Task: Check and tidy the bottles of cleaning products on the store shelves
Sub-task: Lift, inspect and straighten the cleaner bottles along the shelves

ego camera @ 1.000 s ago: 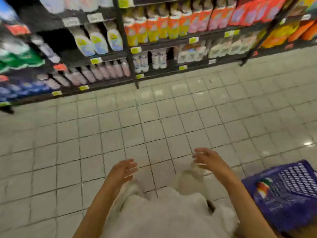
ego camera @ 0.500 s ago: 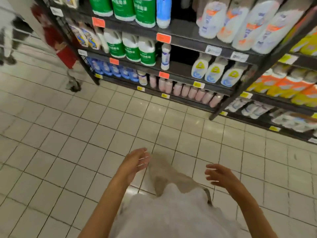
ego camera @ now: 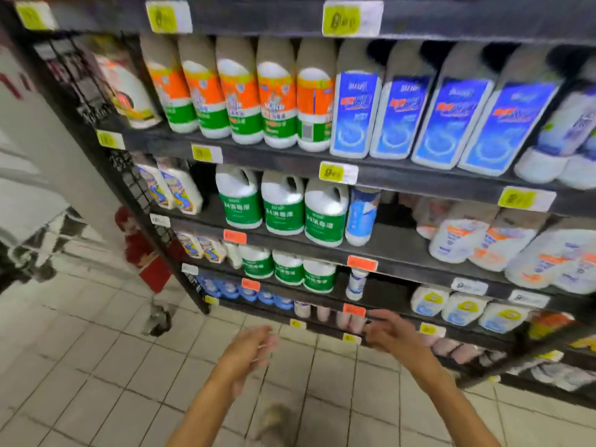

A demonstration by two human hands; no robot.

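Dark store shelves (ego camera: 387,250) full of cleaning bottles fill the view. White bottles with orange-green labels (ego camera: 242,98) and blue-labelled bottles (ego camera: 400,114) stand on an upper shelf. Below them are white jugs with green labels (ego camera: 283,208) and a lone blue-white bottle (ego camera: 362,217). More green-labelled jugs (ego camera: 287,269) and a small bottle (ego camera: 355,283) sit one shelf lower. My left hand (ego camera: 248,350) and my right hand (ego camera: 392,332) hover in front of the lowest shelves, fingers relaxed, holding nothing. The frame is blurred.
White tiled floor (ego camera: 96,366) lies below. A trolley wheel (ego camera: 158,321) and red items (ego camera: 145,253) stand at the shelf's left end. Yellow and orange price tags (ego camera: 338,172) line the shelf edges. Pink bottles (ego camera: 448,346) fill the bottom shelf.
The view has swung up and closer to the shelves, and the purple basket has left the frame. Both hands have risen toward the lower shelves, still holding nothing.
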